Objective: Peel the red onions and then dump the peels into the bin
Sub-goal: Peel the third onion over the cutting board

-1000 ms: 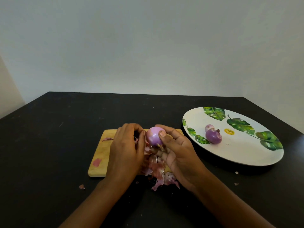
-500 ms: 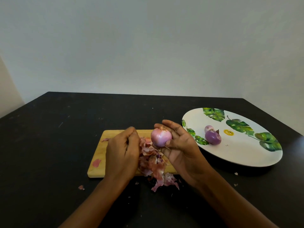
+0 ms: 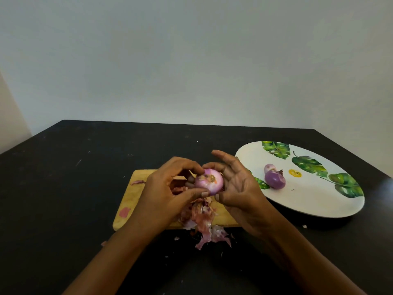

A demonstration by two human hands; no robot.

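Pinches the red onion [image 3: 209, 180] between the thumb and curled fingers [image 3: 185, 165] of the left hand [image 3: 168, 188]. Cups its right side with the right hand [image 3: 240, 186], thumb pressed low, forefinger bent over the top, the farthest finger sticking out free. Holds it in the air, brownish end toward the camera, above the wooden cutting board [image 3: 136, 188]. Underneath, a heap of peels [image 3: 202, 220] spilling off the board's near edge onto the black table [image 3: 63, 188]. At right, two peeled onions [image 3: 275, 179] touching on a leaf-patterned plate [image 3: 319, 201].
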